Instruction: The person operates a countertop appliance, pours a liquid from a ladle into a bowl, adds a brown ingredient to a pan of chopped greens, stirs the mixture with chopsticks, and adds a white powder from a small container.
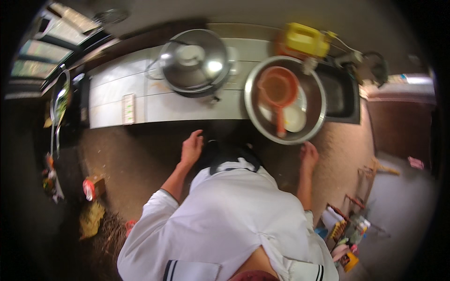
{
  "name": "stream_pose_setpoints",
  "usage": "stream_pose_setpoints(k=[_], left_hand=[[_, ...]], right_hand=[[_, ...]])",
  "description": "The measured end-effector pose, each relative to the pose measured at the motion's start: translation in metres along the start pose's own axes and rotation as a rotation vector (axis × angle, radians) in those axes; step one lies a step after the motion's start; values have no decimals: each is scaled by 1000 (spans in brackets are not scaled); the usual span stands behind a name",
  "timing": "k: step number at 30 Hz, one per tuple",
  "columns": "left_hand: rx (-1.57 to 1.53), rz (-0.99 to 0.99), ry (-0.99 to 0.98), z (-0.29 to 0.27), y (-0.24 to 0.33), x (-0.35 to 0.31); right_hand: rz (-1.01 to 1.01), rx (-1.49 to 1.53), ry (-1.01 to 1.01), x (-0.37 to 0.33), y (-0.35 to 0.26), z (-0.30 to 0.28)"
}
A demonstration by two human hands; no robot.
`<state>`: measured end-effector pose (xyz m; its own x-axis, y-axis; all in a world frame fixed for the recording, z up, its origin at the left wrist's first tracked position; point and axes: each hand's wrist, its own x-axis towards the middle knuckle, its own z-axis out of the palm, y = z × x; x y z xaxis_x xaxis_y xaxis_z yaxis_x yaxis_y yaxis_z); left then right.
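My left hand (191, 148) hangs in front of the counter with its fingers loosely apart, holding nothing. Beside the lower rim of a large steel basin (251, 105) is my right hand (309, 155), its fingers slightly bent and nothing visible in them. Whether it touches the rim I cannot tell. In the basin lie an orange-red plastic dipper (280, 89), its handle toward me, and a white dish (295, 118) partly behind it. A wide, shiny round pan (180, 70), seemingly lidded, stands on the counter to the left of the basin.
The white tiled counter (171, 108) carries a small pale box (128, 108). Right of the basin is a dark sink (342, 91); behind it, a yellow jug (304, 40). A bundle of twigs (112, 236) lies on the floor at left. Several cluttered items stand at lower right.
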<state>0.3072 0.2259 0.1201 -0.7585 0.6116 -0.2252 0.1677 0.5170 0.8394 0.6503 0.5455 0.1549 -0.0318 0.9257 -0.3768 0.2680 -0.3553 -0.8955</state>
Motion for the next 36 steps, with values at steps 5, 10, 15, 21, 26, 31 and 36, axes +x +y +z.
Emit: stream_pose_setpoints(k=[5, 10, 15, 21, 26, 31, 36], left_hand=[[-66, 134, -82, 47, 81, 11], [-94, 198, -211, 98, 143, 13], [-105, 243, -245, 147, 156, 18], [-41, 239, -295, 175, 165, 12], [-80, 125, -370, 182, 161, 16], [-110, 80, -380, 209, 153, 47], [-193, -88, -451, 241, 165, 77]], right_hand=[[-46, -142, -281, 21, -39, 13], [-162, -367, -351, 41, -42, 17], [-228, -472, -470, 56, -33, 25], [-360, -603, -515, 48, -33, 54], [-398, -673, -522, 51, -27, 60], [-411, -583, -438, 51, -28, 57], [-343, -482, -352, 50, -38, 33]])
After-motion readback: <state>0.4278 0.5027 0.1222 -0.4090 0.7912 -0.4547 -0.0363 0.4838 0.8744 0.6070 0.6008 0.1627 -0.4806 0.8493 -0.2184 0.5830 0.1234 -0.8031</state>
